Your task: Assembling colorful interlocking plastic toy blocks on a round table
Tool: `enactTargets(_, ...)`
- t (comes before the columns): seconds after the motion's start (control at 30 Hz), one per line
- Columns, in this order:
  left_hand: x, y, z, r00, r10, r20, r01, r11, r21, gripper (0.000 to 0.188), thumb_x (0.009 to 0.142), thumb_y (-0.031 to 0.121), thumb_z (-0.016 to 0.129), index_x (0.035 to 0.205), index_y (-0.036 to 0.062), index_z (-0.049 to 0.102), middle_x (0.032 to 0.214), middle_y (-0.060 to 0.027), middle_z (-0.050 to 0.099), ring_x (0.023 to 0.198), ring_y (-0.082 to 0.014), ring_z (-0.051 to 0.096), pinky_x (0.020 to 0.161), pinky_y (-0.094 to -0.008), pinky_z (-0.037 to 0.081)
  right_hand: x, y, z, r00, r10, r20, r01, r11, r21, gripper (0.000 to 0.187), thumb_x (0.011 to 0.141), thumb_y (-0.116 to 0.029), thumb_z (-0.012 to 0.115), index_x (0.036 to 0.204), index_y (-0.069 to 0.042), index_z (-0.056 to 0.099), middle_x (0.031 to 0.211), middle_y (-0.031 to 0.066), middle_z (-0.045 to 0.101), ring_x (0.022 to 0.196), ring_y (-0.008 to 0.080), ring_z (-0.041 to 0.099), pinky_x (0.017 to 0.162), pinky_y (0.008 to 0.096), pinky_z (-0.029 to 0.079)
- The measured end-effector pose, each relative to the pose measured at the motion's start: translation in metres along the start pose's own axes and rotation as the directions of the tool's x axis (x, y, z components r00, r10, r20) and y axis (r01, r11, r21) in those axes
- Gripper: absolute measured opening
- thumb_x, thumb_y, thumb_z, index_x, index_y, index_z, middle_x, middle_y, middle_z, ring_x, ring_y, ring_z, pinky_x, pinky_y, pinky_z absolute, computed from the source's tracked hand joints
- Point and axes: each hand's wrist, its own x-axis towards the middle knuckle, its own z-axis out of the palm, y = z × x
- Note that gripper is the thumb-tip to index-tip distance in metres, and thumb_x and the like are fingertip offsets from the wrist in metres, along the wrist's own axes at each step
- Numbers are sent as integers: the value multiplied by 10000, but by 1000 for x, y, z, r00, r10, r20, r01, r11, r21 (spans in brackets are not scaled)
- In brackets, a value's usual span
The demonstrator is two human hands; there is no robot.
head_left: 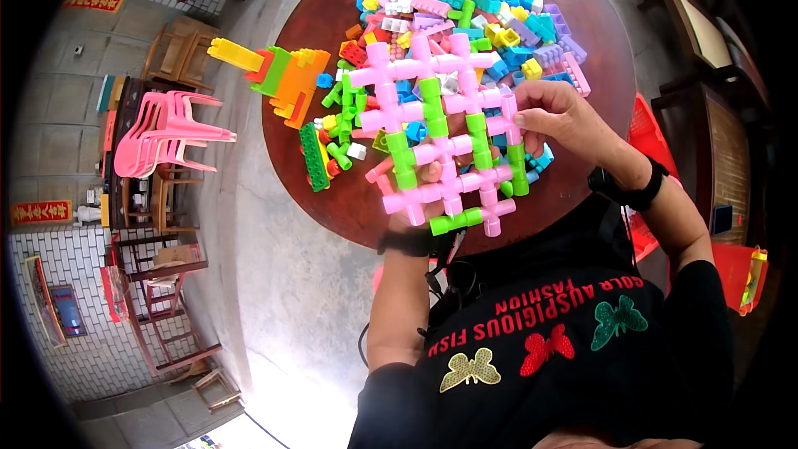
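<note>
A flat lattice of pink and green plastic pipe connectors (pixel 450 147) is held up over the table. My left hand (pixel 402 219) supports it from behind and below; most of that hand is hidden by the tubes, with a fingertip showing through a gap. At the lattice's right edge, my right hand (pixel 559 115) is closed, thumb and fingers pinching a pink connector (pixel 504 121) that has a green tube (pixel 517 170) below it. Whether this pink piece is fully joined to the rest, I cannot tell.
The round brown table (pixel 549 220) carries a large heap of colourful building blocks (pixel 490 12). Left of it stand an orange, green and yellow block model (pixel 287 75) and a green-and-yellow block piece (pixel 314 156). Stacked pink stools (pixel 166 133) are farther left; a red chair (pixel 652 141) is right.
</note>
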Motion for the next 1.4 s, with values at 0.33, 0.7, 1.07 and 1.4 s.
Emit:
enactTargets(0.33,4,-6,-6,1000,22,5,-22,995,101,851,805,518,612,1455,146,209,1325,-184,431,1088,-406,535,840,-594,491,2,-1,-2,999,5,50,-8,997,74,133,906,-148,540,873,-29,588,728,15,619,575,60,595,514,194,488)
enactTargets(0.7,-3,-1,5,1000,-26,10,26,998,-50,794,832,506,591,1420,88,260,1318,-199,434,1108,-434,514,813,-659,469,0,0,-2,999,3,41,-6,997,81,147,908,-165,549,881,-26,591,720,6,608,582,65,591,527,204,487)
enactTargets(1.07,-3,-2,5,999,16,-28,-14,998,56,816,803,478,649,1401,63,281,1306,-214,443,1099,-470,508,756,-703,472,5,4,-6,999,36,4,-36,997,70,141,914,-161,542,927,-28,588,737,11,618,592,65,603,533,194,489)
enactTargets(1.4,10,18,-44,961,278,6,-257,895,-365,720,844,444,589,1416,123,292,1359,-195,430,1178,-348,491,963,-579,411,24,15,-73,954,-159,-254,12,867,-498,91,857,-88,593,923,-47,546,773,14,591,659,75,557,546,226,448)
